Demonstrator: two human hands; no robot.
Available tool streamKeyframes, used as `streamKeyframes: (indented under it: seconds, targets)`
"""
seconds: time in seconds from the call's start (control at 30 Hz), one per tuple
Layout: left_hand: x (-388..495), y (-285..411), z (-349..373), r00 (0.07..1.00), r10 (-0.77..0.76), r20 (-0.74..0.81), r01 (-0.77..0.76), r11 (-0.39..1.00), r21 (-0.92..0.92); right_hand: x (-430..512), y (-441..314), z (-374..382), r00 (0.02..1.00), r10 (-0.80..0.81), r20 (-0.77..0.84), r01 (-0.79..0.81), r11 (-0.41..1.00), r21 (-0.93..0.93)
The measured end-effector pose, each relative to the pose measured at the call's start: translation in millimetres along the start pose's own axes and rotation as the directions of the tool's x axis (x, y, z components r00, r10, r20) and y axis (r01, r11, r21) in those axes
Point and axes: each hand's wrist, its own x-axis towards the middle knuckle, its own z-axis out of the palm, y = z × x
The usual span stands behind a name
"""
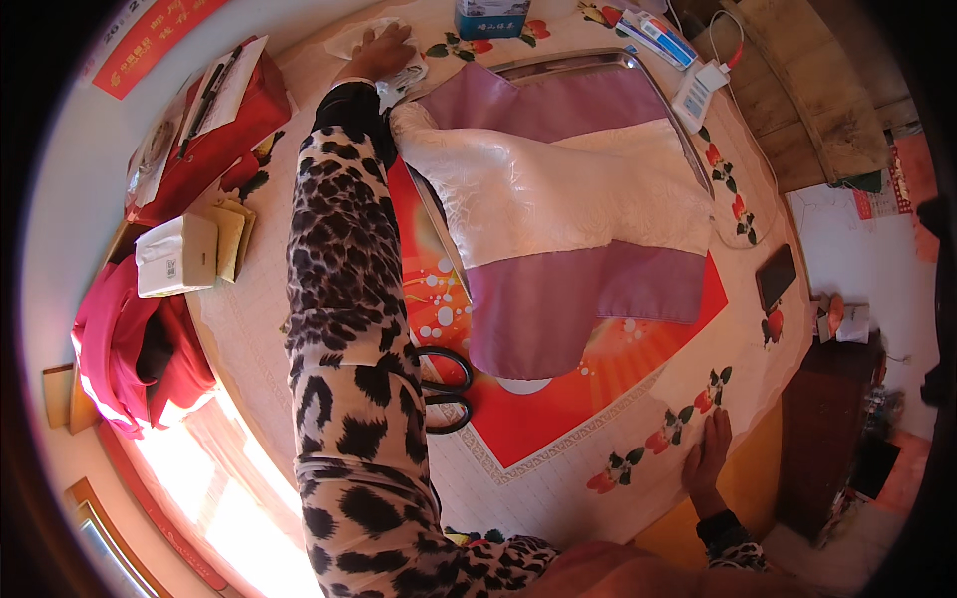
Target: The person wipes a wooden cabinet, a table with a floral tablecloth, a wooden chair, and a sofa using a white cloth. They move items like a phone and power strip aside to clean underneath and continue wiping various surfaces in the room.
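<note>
My left hand (383,52) reaches to the far side of the table and lies over a crumpled white plastic bag (411,72); whether its fingers grip the bag cannot be seen. Beside that wrist, a mauve and cream fabric piece (568,187) is spread over a metal tray (579,66). The fabric's near end hangs past the tray onto a red printed sheet (516,433). Black-handled scissors (448,413) lie partly hidden under my left forearm. My right hand (709,452) rests on the tablecloth (553,493) at the near right edge, holding nothing.
On the left stand a red box (254,112) with pens and paper on it, and a tissue pack (176,254). A tea box (492,19) is at the back. To the right are a toothpaste box (658,37), a power strip (695,97) with a cable, and a phone (776,276).
</note>
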Motion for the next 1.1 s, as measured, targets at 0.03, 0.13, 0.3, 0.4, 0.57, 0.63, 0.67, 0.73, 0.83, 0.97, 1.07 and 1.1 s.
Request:
streamKeyframes:
  seconds: [0.03, 0.13, 0.3, 0.4, 0.57, 0.63, 0.67, 0.73, 0.83, 0.97, 1.07, 1.1]
  targets:
    - [-3.5, 16.8, 1.0, 1.000, 0.012, -0.006, -0.012, 0.999, -0.034, 0.5, -0.3, -0.6, 1.000, -0.001, 0.004, 0.001, 1.000, 0.001]
    - [-21.1, 59.4, -4.6, 0.988, 0.149, 0.045, -0.150, 0.989, 0.018, 1.3, -1.4, -1.1, 1.000, -0.007, -0.005, 0.007, 1.000, -0.007]
    - [-58.9, 90.5, -19.9, 0.985, 0.160, 0.063, -0.165, 0.983, 0.076, -0.6, -1.7, 0.0, 1.000, -0.003, -0.010, 0.003, 1.000, 0.014]
    - [-78.3, 82.4, -32.5, 0.989, 0.073, 0.130, -0.098, 0.975, 0.199, -1.6, -0.7, 0.2, 1.000, -0.013, -0.013, 0.013, 1.000, 0.007]
    - [-107.1, 43.5, -49.7, 0.976, -0.171, 0.138, 0.126, 0.949, 0.288, -0.3, 0.4, -0.3, 0.998, -0.049, -0.050, 0.048, 0.999, -0.004]
    - [-118.2, 35.5, -50.7, 0.979, -0.165, 0.123, 0.124, 0.949, 0.290, -0.4, 0.0, -1.0, 0.999, -0.024, -0.029, 0.024, 1.000, -0.004]
    - [-127.0, 34.1, -49.4, 0.984, -0.153, 0.087, 0.129, 0.963, 0.237, 0.3, 0.1, -0.8, 0.999, -0.029, -0.033, 0.029, 1.000, -0.004]
    - [-149.4, 35.2, -46.9, 0.991, -0.107, 0.078, 0.091, 0.977, 0.193, 0.5, -0.4, -1.5, 0.999, -0.036, -0.036, 0.036, 0.999, -0.004]
    - [-192.6, 45.0, -48.0, 0.998, 0.021, 0.067, -0.033, 0.982, 0.184, 0.3, -1.0, -2.1, 0.998, -0.042, -0.039, 0.042, 0.999, 0.001]
    - [-252.7, 74.9, -56.9, 0.995, 0.009, 0.096, -0.022, 0.991, 0.136, -0.5, -1.6, -4.0, 0.998, -0.048, -0.050, 0.049, 0.999, 0.016]
    - [-288.4, 111.2, -61.5, 0.992, 0.001, 0.122, -0.011, 0.997, 0.081, -1.6, -2.5, -5.5, 0.997, -0.056, -0.059, 0.057, 0.998, 0.020]
    - [-296.4, 124.8, -62.3, 0.991, 0.002, 0.131, -0.011, 0.998, 0.067, -2.2, -2.9, -5.9, 0.996, -0.058, -0.073, 0.060, 0.998, 0.022]
